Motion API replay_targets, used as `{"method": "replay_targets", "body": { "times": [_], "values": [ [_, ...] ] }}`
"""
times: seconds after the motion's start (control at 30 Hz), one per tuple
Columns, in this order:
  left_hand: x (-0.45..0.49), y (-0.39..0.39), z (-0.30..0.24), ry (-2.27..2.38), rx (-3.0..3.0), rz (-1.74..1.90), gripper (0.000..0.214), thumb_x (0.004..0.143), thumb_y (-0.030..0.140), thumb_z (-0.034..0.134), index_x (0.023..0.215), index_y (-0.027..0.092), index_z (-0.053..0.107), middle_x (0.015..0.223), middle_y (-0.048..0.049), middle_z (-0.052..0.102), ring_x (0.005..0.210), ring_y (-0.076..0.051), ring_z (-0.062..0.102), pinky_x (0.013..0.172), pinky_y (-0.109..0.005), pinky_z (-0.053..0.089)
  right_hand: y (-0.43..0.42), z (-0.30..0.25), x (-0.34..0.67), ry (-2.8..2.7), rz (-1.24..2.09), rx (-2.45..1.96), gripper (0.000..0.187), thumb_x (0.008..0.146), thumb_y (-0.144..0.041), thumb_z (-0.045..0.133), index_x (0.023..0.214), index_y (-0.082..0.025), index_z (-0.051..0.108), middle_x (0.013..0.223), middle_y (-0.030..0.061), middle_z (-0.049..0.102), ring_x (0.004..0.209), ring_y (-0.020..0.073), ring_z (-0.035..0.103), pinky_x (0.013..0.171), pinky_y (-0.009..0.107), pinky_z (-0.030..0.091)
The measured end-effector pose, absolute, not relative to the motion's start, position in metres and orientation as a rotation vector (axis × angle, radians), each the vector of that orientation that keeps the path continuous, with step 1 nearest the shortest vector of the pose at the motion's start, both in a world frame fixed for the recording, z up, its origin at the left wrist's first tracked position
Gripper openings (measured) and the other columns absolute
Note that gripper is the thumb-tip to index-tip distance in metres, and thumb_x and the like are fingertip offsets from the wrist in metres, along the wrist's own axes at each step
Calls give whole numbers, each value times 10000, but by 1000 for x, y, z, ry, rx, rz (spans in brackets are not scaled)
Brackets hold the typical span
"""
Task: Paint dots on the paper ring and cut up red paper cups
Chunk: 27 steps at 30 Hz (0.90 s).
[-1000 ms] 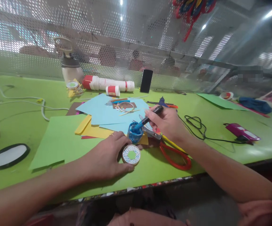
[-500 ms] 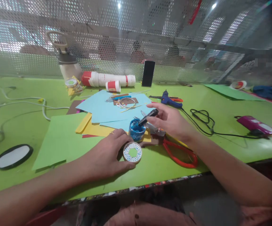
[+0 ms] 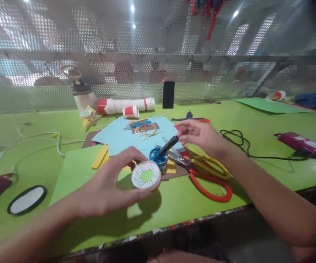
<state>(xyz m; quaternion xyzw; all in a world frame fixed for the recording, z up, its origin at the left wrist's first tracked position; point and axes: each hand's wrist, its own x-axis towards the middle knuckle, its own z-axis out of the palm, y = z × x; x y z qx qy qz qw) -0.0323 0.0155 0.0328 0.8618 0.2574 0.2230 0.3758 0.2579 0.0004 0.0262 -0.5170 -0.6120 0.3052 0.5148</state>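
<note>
My left hand (image 3: 107, 188) is closed on a round tape roll (image 3: 146, 175) with a dotted white face and a green centre, and holds it a little above the green table (image 3: 191, 204). Just behind it stands a small blue paint pot (image 3: 158, 159) with a black brush (image 3: 169, 145) leaning in it. My right hand (image 3: 201, 135) hovers by the brush's upper end with its fingers spread and somewhat blurred; it seems to hold nothing. Red and yellow handled scissors (image 3: 209, 179) lie under my right wrist.
Light blue (image 3: 119, 135), yellow and green paper sheets (image 3: 76, 164) lie behind and left of the pot. A red-and-white tube (image 3: 125, 105), a standing phone (image 3: 168, 94), a black cable (image 3: 237, 140), a pink device (image 3: 301, 143) and a black-rimmed oval (image 3: 26, 199) surround them. A perforated metal screen backs the table.
My left hand has lifted the tape roll off the table and turned its face toward me. My right hand has let the brush rest in the pot and opened.
</note>
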Motion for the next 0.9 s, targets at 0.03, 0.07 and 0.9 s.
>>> {"method": "replay_targets", "body": {
  "times": [0.03,0.07,0.9],
  "values": [
    [-35,20,35,671,2148,674,347,757,335,732,1049,225,580,1057,-48,620,966,-228,599,848,-350,492,-1,27,256,-1548,771,-1257,428,688,-162,758,1105,-183,666,903,60,710,800,193,674,686,337,556],
    [-37,25,36,700,2083,749,341,762,345,733,1044,227,582,1049,-46,622,969,-228,601,847,-345,497,-3,29,254,-1624,798,-1267,523,661,-142,774,1167,-203,660,977,70,718,876,214,676,735,351,557],
    [-14,38,66,993,1768,1014,631,617,528,825,1110,165,671,1142,-117,724,1014,-311,677,892,-442,554,18,29,237,-1727,561,-1420,369,943,-323,630,1284,-193,577,1301,100,607,1097,249,633,925,479,532]
  ]
}}
